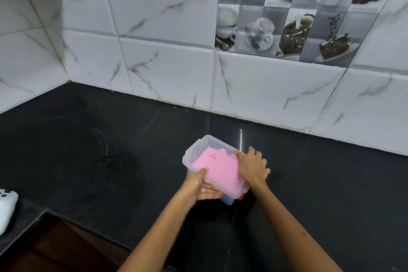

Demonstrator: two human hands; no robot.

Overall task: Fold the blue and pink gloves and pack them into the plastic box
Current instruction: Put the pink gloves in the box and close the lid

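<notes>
Looking down from the head camera, a clear plastic box is tipped up over the black worktop, near the white tiled wall. The left hand holds the box from below at its near end, with the thumb hooked over the rim and the other fingers curled under, so they are gripping the box. The right hand lies flat on the pink glove, its fingers spread wide and pressing down at the right side. The pink glove fills the top of the box. Something blue peeks out at the low corner, likely the blue glove underneath, though it is hard to be sure. A small red bit shows beside it, and what it is cannot be told. A white thing sits far off at the left edge. The packing looks almost done. To do this step well, the holding hand should keep the box steady, and the flat hand should push gently and evenly so the glove stays folded and tucks under the rim.
</notes>
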